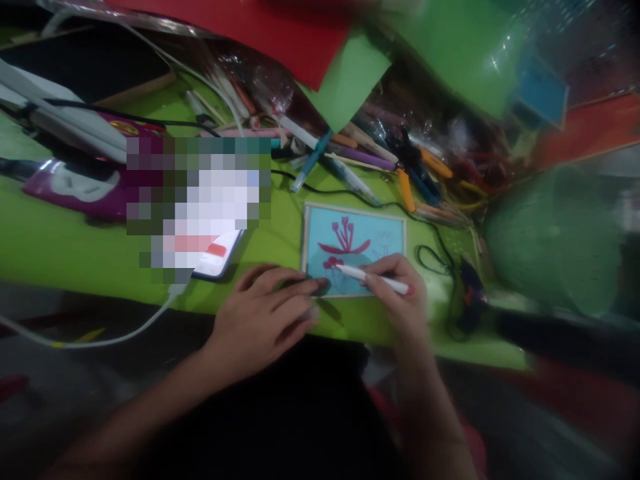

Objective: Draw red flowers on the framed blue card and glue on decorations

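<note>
A small blue card (373, 240) with a pale frame lies on the green table (75, 247), painted with red flower shapes. My right hand (400, 287) is closed around a white marker (373, 278), whose tip touches the lower left part of the card. My left hand (265, 317) lies flat on the table beside the card, fingers stretched out, fingertips pressing the card's lower left corner.
A phone (220, 257) with a white cable (125, 333) lies left of the card. A heap of pens and markers (350, 153) sits behind it, with red paper (280, 33) and green paper (350, 77). A green round container (555, 240) stands at right. A black cord (440, 247) runs past the card.
</note>
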### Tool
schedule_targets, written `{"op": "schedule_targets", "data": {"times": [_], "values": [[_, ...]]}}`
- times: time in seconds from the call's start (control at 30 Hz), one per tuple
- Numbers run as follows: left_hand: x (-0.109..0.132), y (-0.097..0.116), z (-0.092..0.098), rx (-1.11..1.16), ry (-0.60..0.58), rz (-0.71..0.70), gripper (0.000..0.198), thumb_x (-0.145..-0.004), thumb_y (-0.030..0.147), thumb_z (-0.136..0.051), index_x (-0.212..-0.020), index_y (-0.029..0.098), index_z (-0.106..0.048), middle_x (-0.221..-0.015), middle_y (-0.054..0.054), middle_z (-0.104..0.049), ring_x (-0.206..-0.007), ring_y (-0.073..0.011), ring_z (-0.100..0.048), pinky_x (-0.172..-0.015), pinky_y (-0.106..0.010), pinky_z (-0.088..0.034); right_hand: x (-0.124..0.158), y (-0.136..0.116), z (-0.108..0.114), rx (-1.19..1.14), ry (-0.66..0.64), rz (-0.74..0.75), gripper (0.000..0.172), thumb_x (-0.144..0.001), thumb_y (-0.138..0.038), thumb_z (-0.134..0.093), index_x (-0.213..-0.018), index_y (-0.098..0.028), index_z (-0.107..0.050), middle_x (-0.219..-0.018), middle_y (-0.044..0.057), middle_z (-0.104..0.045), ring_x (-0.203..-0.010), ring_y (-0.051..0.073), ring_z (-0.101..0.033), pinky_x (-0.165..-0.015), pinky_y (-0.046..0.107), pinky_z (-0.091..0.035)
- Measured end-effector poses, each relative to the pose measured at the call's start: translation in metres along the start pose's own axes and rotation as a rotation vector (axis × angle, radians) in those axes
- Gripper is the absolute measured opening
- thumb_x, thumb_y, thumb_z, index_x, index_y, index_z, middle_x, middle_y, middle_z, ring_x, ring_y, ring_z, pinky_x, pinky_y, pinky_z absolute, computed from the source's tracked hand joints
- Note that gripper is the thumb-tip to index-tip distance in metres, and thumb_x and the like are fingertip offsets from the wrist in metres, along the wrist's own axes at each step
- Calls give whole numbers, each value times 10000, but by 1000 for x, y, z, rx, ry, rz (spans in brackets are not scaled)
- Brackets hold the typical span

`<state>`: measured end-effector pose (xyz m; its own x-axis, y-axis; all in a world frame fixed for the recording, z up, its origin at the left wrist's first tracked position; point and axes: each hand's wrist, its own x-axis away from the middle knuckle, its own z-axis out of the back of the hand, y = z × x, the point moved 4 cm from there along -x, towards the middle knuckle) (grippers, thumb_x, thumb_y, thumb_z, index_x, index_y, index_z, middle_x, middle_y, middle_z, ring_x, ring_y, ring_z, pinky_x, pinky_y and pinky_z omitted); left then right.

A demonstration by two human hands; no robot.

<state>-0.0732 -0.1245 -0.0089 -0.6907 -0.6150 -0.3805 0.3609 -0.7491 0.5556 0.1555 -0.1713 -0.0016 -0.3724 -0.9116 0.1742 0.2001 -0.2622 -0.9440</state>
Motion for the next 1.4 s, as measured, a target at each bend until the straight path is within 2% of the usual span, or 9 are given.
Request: {"op": "schedule_targets", "data": {"times": [0.33,0.53,0.63,1.13,1.4], "values": [[0,0,-1,-11,-1,-3,58,-995,270,-632,-998,252,-686,-1211,28,-802,-1121,-267,-693,-979,-479,-454,2,-1,1,29,-20,0,99,-844,-306,-808,-832,-256,-724,-730,-19,-717,-676,151,-636,-573,257,-428],[0,0,-1,-9,3,-10,97,-1003,272,-620,-1068,256,-691,-1219,29,-800,-1118,-264,-694,-980,-477,-458,1,-1,2,60,-16,1,120,-838,-332,-813,-818,-257,-722,-706,-18,-704,-697,163,-646,-588,264,-441],[0,0,-1,-3,-1,-2,70,-1003,272,-624,-1030,261,-687,-1230,44,-796,-1122,-264,-694,-981,-475,-459,2,-1,1,68,-19,-2,126,-844,-347,-808,-827,-257,-721,-732,-11,-716,-710,168,-654,-595,269,-452],[0,0,-1,0,-5,10,114,-996,269,-626,-1078,284,-703,-1205,38,-804,-1113,-256,-703,-976,-477,-467,2,-2,0,77,-3,-3,106,-842,-323,-800,-827,-257,-719,-738,-19,-719,-664,147,-614,-565,253,-429],[0,0,0,-9,1,4,67,-997,270,-626,-1020,273,-689,-1226,48,-798,-1117,-255,-703,-983,-474,-463,1,-4,0,126,-20,11,121,-842,-356,-790,-827,-257,-722,-719,-9,-713,-653,158,-621,-555,263,-438]]}}
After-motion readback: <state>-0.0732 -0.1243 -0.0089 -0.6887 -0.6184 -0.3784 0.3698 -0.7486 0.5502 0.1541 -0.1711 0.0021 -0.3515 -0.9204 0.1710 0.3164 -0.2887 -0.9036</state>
